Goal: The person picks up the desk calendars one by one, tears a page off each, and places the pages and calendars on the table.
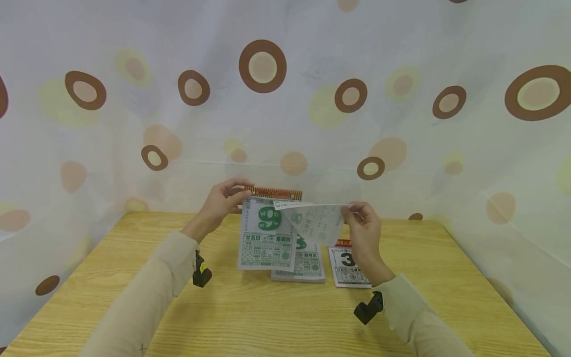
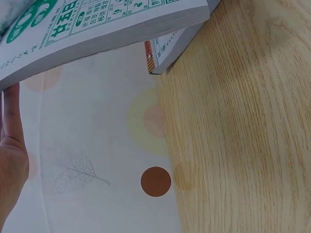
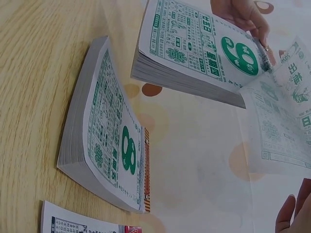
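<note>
- Gripping the raised calendar pad (image 1: 267, 248), printed 9, near its striped binding (image 1: 274, 193) with the left hand (image 1: 225, 201), thumb to the front.
- Held up off the table (image 1: 276, 322), overlapping the second pad in the head view, yet with a gap between in the right wrist view.
- Pinching the far end of a thin sheet (image 1: 322, 225) between thumb and fingers of the right hand (image 1: 368, 233).
- Stretched sideways from the raised pad's top edge; cannot tell whether attached there.
- Flat on the wood, below and right: second pad (image 1: 310, 270), printed 8.
- Past a narrow gap: small calendar (image 1: 345, 271), printed 3, partly behind the right wrist.
- Wood showing broadly in front and to both sides, crossed by forearms; bounded closely at the back by spotted cloth (image 1: 290, 124).
</note>
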The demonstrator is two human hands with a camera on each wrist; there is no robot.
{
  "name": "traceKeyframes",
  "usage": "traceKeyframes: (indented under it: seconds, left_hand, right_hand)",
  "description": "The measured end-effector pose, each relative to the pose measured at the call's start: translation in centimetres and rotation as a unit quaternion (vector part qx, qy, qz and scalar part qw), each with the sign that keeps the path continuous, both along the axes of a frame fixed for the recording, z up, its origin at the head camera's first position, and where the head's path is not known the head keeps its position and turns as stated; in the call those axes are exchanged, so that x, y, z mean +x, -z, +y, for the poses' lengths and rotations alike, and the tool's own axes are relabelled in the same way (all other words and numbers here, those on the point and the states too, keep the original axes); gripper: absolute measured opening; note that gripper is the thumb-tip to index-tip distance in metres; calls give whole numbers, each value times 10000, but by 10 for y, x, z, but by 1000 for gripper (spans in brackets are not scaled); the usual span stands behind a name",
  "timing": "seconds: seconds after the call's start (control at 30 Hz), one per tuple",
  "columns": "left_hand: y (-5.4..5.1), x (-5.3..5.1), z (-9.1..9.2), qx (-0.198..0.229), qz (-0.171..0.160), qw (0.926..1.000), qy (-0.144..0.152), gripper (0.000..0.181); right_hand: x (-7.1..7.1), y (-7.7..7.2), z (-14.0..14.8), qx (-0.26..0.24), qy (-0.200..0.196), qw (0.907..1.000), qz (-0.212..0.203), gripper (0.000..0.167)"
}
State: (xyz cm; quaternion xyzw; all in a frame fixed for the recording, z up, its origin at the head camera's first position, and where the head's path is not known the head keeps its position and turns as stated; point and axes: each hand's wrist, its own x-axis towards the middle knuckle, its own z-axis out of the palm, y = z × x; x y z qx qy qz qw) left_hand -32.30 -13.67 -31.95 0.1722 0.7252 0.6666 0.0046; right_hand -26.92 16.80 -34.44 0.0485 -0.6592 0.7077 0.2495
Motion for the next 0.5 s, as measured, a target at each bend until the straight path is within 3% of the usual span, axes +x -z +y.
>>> traceKeyframes:
  seconds: [0.5]
  left_hand:
    - [0,0,2,76,-32,10000,-40,26]
  right_hand:
    - [1,-1,-1,-83,16,10000,7,13]
